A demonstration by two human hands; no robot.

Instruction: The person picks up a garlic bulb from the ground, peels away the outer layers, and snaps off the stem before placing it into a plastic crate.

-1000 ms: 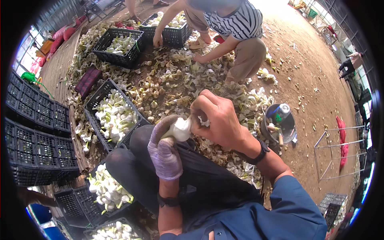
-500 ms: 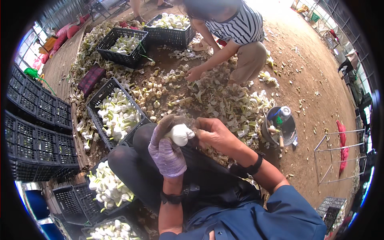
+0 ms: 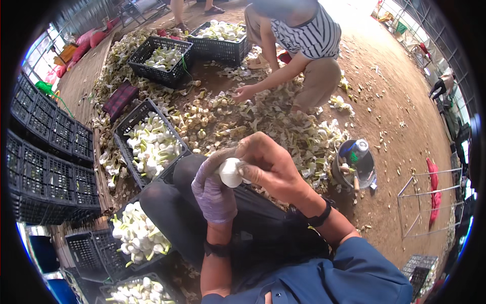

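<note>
My left hand (image 3: 215, 197), in a pale purplish knit glove, is closed around a peeled white garlic bulb (image 3: 231, 173) above my knees. My bare right hand (image 3: 276, 169) is bent over the bulb's right side, its thumb pressed to the surface and its fingers curled beyond it. Whether loose skin is caught between those fingers is hidden. Close by on the left, a black plastic crate (image 3: 125, 147) holds white garlic bulbs with greenish stems.
Across from me a person in a striped top (image 3: 316, 33) crouches, reaching into garlic skins and bulbs (image 3: 283, 126) on the ground. A metal bucket (image 3: 372, 175) with a can and a handled tool stands right. Stacked black crates (image 3: 53, 175) line the left; a wire frame (image 3: 430, 202) stands far right.
My right hand has come in from the right and curled over the bulb, its thumb now on the surface. Some papery skin seen beside the bulb earlier no longer shows. The view has shifted slightly.
</note>
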